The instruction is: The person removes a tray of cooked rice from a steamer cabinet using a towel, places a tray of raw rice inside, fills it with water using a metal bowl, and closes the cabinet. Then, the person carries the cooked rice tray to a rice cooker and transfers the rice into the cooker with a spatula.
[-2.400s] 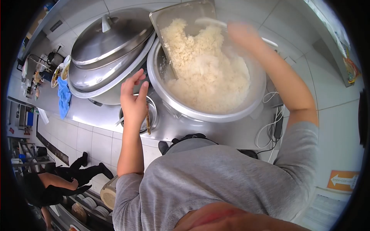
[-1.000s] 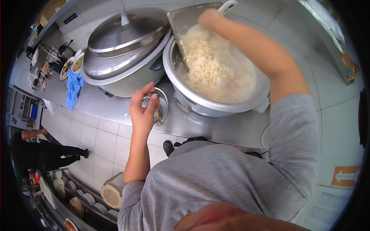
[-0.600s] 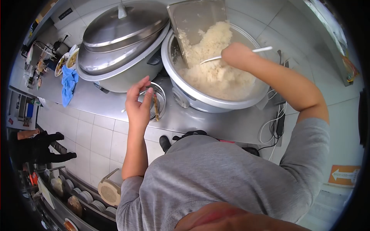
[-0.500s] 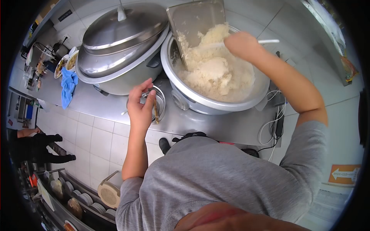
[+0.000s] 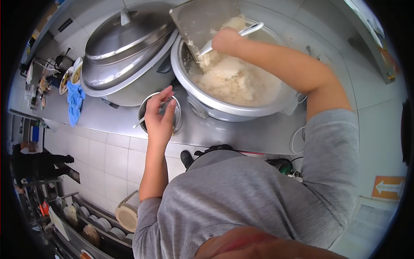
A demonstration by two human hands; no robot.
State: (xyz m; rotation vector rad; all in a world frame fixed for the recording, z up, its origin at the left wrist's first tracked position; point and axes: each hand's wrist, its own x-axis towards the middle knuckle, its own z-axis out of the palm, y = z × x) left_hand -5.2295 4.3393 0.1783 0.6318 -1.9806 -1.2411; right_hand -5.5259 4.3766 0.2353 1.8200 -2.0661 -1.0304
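Note:
My right hand (image 5: 227, 42) is closed around a white rice paddle (image 5: 251, 29), its blade at the left side of the cooked rice (image 5: 226, 80). The rice fills a large round rice cooker (image 5: 235, 113), and faint steam blurs part of it. A rectangular metal pan (image 5: 205, 19) leans in the cooker's left side, with grains stuck to it near the paddle. Fingers apart, my left hand (image 5: 159, 114) hovers over a small metal pot (image 5: 177, 123) and appears to hold nothing. A thin white handle (image 5: 138, 124) pokes out of the pot's left side.
Left of the rice stands a second cooker with a domed metal lid (image 5: 129, 36). A blue cloth (image 5: 75, 102) hangs over the steel counter's (image 5: 241, 136) front edge near bowls of food. Another person (image 5: 41, 162) in dark clothes is far left. White cables (image 5: 297, 140) lie at right.
My right hand has moved left with the paddle, bringing its blade down by the metal pan. My left hand stays open over the small pot. The view has shifted slightly.

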